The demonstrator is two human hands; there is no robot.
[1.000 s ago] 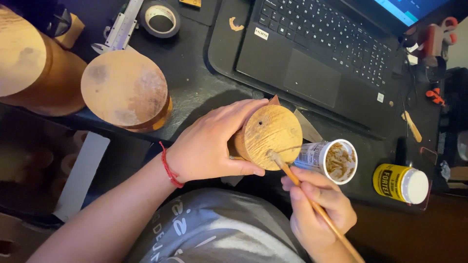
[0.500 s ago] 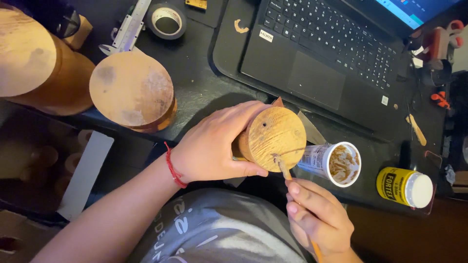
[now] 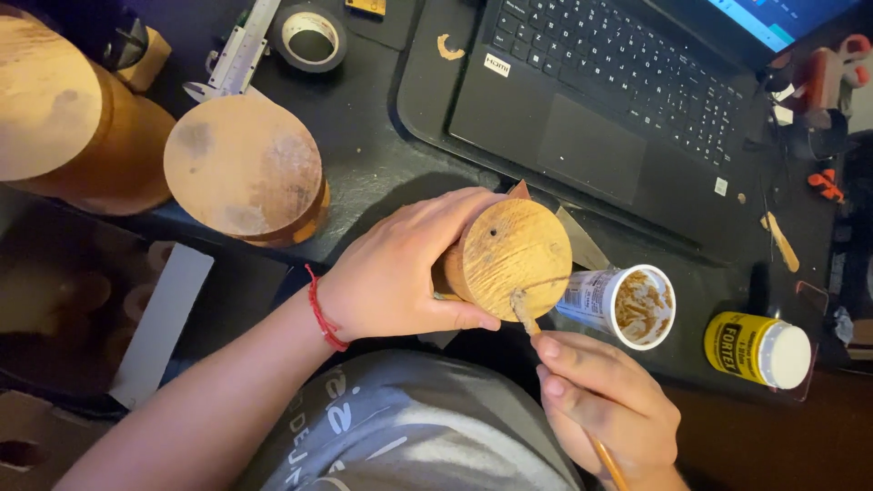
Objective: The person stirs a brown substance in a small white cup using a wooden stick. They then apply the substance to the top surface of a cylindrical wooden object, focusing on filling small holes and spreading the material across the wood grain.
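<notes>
Round light-brown wooden cylinder block (image 3: 509, 259) sits in the left hand (image 3: 400, 273), lifted just off the dark surface (image 3: 373, 164) near the person's chest, flat end turned up toward the camera so the face can be worked. That left grip wraps the side, fingers pressed round the wood, thumb under the lower edge. Right hand (image 3: 605, 405) pinches a thin wooden-handled brush (image 3: 527, 314), its tip touching the lower rim of the block. Just beside it lies a small white open pot of brown paste (image 3: 632, 305), tipped on its side with the mouth toward the brush, handy for dipping. Yellow white-capped jar (image 3: 757, 347) rests further right. Black laptop (image 3: 618, 100) sits behind; two larger round wooden blocks (image 3: 241, 168) stand to the left.
</notes>
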